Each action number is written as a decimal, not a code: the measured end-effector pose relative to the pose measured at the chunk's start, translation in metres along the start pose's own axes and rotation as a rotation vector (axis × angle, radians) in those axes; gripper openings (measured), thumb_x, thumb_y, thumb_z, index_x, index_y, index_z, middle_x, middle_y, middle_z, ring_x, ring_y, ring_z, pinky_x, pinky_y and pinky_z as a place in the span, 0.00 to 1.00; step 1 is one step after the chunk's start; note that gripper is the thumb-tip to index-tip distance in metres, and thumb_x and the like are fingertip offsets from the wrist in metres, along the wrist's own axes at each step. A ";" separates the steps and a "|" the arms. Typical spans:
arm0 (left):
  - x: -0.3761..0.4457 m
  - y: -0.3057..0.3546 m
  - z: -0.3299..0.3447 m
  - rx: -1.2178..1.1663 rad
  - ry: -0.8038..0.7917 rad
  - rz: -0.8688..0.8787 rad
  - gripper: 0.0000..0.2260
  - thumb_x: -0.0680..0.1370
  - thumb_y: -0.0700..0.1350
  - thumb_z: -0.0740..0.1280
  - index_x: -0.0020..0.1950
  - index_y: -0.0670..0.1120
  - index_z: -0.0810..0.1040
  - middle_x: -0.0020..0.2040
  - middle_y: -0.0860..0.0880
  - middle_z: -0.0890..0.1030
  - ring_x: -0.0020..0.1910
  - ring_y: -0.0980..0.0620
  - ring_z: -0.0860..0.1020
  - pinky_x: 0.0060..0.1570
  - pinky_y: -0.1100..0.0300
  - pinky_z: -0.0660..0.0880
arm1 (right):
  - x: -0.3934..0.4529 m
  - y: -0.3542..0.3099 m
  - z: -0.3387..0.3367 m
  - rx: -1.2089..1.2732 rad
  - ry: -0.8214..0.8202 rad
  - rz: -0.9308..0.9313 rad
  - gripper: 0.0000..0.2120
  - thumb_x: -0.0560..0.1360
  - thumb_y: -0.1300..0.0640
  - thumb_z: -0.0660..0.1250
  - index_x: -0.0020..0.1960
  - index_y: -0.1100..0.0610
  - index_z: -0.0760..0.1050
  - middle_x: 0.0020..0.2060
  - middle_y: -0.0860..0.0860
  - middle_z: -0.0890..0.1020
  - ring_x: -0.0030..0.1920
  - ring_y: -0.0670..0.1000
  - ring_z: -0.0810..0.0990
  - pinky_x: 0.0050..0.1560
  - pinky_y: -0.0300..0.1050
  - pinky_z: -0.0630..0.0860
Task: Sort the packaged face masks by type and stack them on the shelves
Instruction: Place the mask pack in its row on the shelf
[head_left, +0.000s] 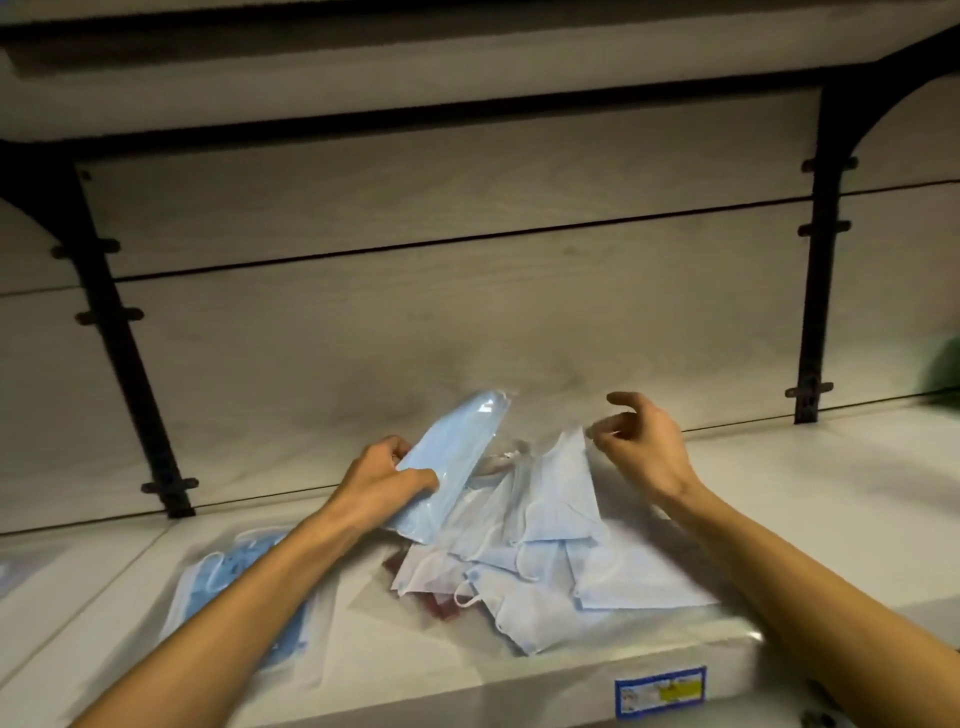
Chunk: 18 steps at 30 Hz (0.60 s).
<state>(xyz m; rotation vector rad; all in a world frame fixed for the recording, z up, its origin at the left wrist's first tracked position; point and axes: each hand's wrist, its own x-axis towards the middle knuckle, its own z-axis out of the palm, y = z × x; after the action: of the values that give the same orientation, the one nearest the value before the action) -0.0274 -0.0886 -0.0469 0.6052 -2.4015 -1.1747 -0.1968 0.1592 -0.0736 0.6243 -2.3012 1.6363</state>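
My left hand (382, 475) grips a light-blue packaged mask (452, 457) near its lower end, thumb curled over the front and fingers behind, so the packet stands tilted, its top leaning toward the back panel (467, 312). My right hand (641, 447) hangs just above the pile with fingers loosely curled; its fingertips sit at the upper corner of a pale mask (563, 488), and I cannot tell whether they pinch it or only hover. Below both hands, a loose pile of pale-blue packaged masks (571, 577) lies on the shelf (805, 499), reaching from the middle toward its front edge, with something red (447, 605) showing underneath. A separate stack of darker-blue packaged masks (234, 582) lies under my left forearm, nearer the shelf's left side. A blue-and-yellow label (660, 688) is stuck on the shelf's front edge. Black brackets (818, 291) run up the back panel to the shelf above.
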 end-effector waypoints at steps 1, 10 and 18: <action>-0.002 0.001 0.000 -0.016 0.011 -0.008 0.17 0.65 0.48 0.75 0.48 0.44 0.76 0.42 0.47 0.80 0.38 0.49 0.77 0.34 0.60 0.70 | 0.000 -0.002 -0.001 0.088 0.001 0.056 0.25 0.73 0.66 0.70 0.69 0.60 0.71 0.45 0.51 0.87 0.46 0.52 0.85 0.52 0.54 0.81; -0.044 0.015 -0.029 -0.656 -0.152 -0.235 0.12 0.77 0.48 0.66 0.49 0.39 0.80 0.43 0.39 0.80 0.25 0.50 0.77 0.25 0.64 0.71 | -0.009 -0.052 -0.015 0.670 0.025 0.356 0.20 0.75 0.70 0.68 0.67 0.66 0.74 0.44 0.57 0.82 0.36 0.48 0.80 0.38 0.39 0.79; -0.096 -0.001 -0.084 -0.941 -0.226 -0.303 0.10 0.83 0.42 0.58 0.53 0.40 0.77 0.48 0.39 0.83 0.26 0.52 0.79 0.24 0.64 0.75 | -0.084 -0.143 -0.005 0.647 -0.116 0.021 0.11 0.74 0.69 0.70 0.47 0.54 0.85 0.43 0.48 0.87 0.47 0.48 0.82 0.57 0.44 0.75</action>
<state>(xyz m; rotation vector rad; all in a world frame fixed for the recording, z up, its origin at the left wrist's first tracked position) 0.0962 -0.0910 -0.0156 0.5227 -1.6143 -2.3589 -0.0547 0.1408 0.0108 0.8370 -1.8171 2.4245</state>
